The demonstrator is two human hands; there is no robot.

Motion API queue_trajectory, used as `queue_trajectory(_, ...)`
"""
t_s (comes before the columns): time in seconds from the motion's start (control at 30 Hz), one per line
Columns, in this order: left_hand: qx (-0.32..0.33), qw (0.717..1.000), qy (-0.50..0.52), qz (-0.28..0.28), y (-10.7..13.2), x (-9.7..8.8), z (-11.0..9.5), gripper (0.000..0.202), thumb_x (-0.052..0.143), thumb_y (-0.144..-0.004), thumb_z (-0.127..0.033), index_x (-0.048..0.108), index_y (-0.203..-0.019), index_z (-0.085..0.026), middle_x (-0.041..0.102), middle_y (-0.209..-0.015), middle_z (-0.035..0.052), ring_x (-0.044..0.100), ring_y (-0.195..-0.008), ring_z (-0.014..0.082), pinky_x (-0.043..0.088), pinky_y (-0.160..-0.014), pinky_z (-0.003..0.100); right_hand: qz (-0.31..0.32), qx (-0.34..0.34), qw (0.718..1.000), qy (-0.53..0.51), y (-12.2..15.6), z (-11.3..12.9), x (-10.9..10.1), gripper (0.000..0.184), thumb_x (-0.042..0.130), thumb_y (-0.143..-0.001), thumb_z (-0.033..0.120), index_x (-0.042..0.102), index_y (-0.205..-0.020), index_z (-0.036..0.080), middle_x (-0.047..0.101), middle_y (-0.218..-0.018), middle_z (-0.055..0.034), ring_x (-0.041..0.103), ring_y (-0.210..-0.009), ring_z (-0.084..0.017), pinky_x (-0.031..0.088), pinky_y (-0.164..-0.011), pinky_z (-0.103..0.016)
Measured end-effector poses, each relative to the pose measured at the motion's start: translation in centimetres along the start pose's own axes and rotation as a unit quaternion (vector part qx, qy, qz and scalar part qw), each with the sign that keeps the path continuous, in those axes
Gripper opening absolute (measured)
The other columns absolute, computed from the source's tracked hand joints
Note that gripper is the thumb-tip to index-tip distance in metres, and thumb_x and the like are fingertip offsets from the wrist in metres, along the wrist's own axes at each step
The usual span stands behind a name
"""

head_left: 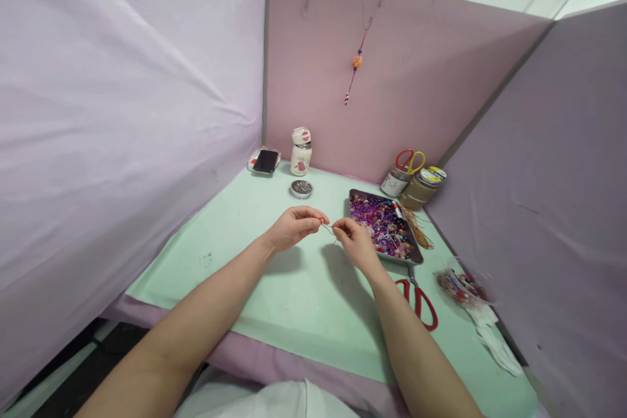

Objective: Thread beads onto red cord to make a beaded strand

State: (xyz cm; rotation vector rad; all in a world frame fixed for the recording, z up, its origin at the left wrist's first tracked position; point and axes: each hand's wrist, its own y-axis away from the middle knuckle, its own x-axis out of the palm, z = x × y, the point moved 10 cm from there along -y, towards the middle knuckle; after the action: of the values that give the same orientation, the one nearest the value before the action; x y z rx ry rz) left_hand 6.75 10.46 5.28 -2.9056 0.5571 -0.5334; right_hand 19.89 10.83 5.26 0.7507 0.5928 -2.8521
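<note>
In the head view, a smooth, pale green cover [304,307] lies over the table. A shallow dark rectangular tray [417,262] is filled with small glossy beads [379,219], mostly purple with some orange and white ones. Behind it are loose thin cords [421,235]; just in front lie metal scissors [418,304] with looped red handles. A round, shallow dish [301,189] with a grey, grainy-looking top sits farther back.

A thin red cord [328,228] is held just left of the tray, spanning the small gap between the hands. The left hand [296,227] pinches one part between thumb and forefinger, tips together. The right hand [356,241] has its fingertips drawn together on the other part, its remaining fingers curled.
</note>
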Motion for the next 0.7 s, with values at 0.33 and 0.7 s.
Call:
queue_trajectory(0.33,0.101,0.93,-0.343,-0.092,0.0,0.1,-0.4,0.013,0.059,-0.073,-0.024,0.069,-0.073,-0.016,0.066,-0.076,0.0039,0.055,-0.069,0.0126,0.042,-0.065,0.025,-0.106,-0.143,0.978,0.111,1.3,4.3,-1.4,0.009,0.054,-0.083,0.026,0.059,-0.079,0.02,0.062,-0.082,-0.0035,0.055,-0.082,-0.019,0.04,-0.077,-0.033)
queue_trajectory(0.7,0.08,0.927,-0.346,-0.12,-0.1,-0.3,0.5,0.015,0.058,-0.072,-0.025,0.069,-0.074,-0.015,0.067,-0.075,0.0037,0.054,-0.067,0.0124,0.041,-0.064,0.025,-0.08,-0.163,0.973,0.144,1.3,4.0,-0.1,0.011,0.049,-0.087,0.025,0.054,-0.078,0.02,0.059,-0.081,-0.0036,0.051,-0.081,-0.019,0.038,-0.075,-0.033)
